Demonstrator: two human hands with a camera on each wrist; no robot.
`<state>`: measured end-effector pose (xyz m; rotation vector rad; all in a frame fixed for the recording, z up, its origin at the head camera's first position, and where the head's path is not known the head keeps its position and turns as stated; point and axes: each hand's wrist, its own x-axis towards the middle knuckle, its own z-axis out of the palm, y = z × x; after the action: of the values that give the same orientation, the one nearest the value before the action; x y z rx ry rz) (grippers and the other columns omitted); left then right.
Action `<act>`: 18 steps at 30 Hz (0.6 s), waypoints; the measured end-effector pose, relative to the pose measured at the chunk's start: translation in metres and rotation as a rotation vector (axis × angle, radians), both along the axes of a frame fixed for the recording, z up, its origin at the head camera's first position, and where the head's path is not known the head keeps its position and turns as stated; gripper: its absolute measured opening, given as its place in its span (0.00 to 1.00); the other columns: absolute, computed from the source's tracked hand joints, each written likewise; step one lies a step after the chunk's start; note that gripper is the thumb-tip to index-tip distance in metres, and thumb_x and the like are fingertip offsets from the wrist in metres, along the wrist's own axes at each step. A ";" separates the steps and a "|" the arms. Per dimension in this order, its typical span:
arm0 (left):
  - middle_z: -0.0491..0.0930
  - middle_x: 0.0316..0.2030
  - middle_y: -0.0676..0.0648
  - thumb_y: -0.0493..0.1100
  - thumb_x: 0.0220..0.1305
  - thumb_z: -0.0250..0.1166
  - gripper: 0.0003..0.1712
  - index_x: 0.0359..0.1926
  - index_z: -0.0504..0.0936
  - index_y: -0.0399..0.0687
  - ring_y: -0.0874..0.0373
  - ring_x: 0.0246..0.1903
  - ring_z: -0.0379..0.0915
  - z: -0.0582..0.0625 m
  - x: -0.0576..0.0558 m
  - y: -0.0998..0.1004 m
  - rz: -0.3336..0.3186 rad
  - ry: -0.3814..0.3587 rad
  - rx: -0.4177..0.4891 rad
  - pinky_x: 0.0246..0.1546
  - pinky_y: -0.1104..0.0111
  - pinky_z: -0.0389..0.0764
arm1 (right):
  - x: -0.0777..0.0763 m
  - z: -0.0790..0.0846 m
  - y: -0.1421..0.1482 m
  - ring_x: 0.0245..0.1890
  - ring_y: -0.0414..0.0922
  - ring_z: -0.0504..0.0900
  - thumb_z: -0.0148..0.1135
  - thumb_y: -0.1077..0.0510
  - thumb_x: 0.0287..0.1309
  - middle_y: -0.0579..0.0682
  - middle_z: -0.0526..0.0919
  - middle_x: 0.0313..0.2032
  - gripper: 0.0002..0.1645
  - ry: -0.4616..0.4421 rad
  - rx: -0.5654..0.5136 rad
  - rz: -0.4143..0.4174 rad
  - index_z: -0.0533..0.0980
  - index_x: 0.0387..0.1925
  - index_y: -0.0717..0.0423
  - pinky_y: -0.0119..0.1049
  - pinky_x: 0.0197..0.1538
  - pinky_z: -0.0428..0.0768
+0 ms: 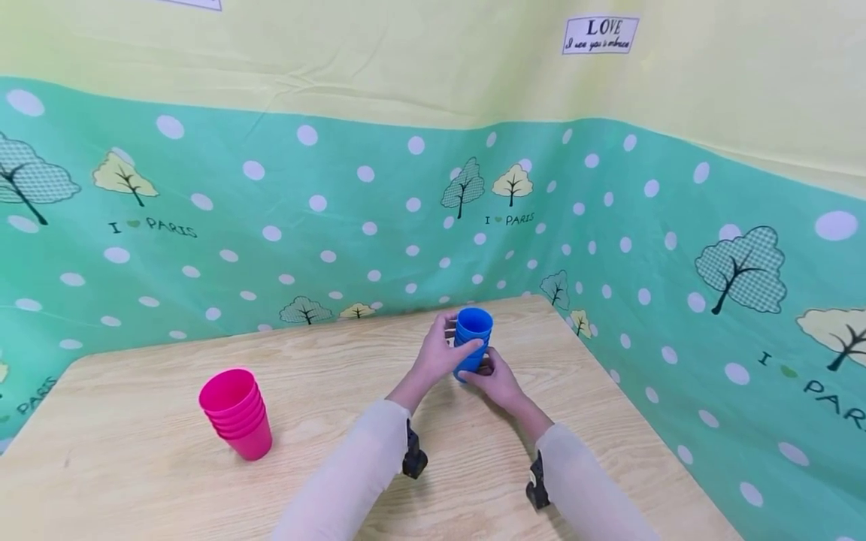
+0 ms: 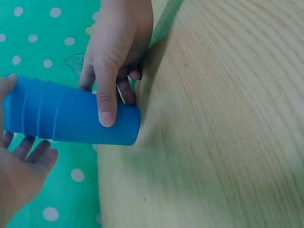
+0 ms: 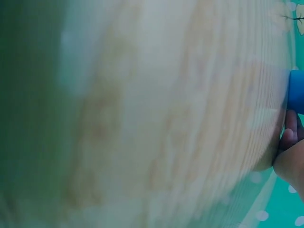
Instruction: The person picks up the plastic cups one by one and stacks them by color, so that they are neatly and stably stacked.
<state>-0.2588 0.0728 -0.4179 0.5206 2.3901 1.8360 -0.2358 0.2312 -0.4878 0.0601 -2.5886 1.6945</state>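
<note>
A nested stack of several blue cups (image 1: 474, 324) stands upright at the far right of the table, rims up. My left hand (image 1: 441, 349) grips the stack near its top, thumb across the front. Lower down, my right hand (image 1: 499, 382) holds the bottom cup from the right side. In the left wrist view the blue cups (image 2: 76, 114) lie across the picture, with the right hand's thumb (image 2: 107, 95) along the lowest cup. Only an edge of the stack and part of the right hand (image 3: 292, 156) show in the right wrist view.
A nested stack of several pink cups (image 1: 237, 413) stands on the left part of the wooden table (image 1: 325, 466). Behind and to the right hangs a green and yellow printed cloth (image 1: 379, 225), close along the table's edges.
</note>
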 end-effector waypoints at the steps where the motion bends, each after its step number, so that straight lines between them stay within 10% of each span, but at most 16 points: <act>1: 0.69 0.59 0.42 0.53 0.57 0.67 0.39 0.64 0.61 0.48 0.45 0.59 0.67 0.001 0.000 -0.002 0.002 -0.002 -0.005 0.59 0.51 0.70 | -0.003 -0.004 0.001 0.49 0.53 0.79 0.67 0.52 0.54 0.60 0.77 0.52 0.37 0.001 0.000 -0.003 0.62 0.61 0.56 0.46 0.52 0.78; 18: 0.67 0.62 0.42 0.59 0.58 0.64 0.40 0.65 0.60 0.49 0.44 0.63 0.63 0.055 -0.007 -0.035 0.022 0.068 -0.138 0.60 0.51 0.69 | -0.008 0.020 0.016 0.51 0.56 0.76 0.69 0.51 0.51 0.64 0.70 0.58 0.47 -0.120 0.023 0.002 0.55 0.66 0.58 0.49 0.52 0.77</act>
<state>-0.2654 0.0373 -0.3628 0.5544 2.5535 1.6710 -0.2436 0.2470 -0.4682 -0.0389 -2.6937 1.7208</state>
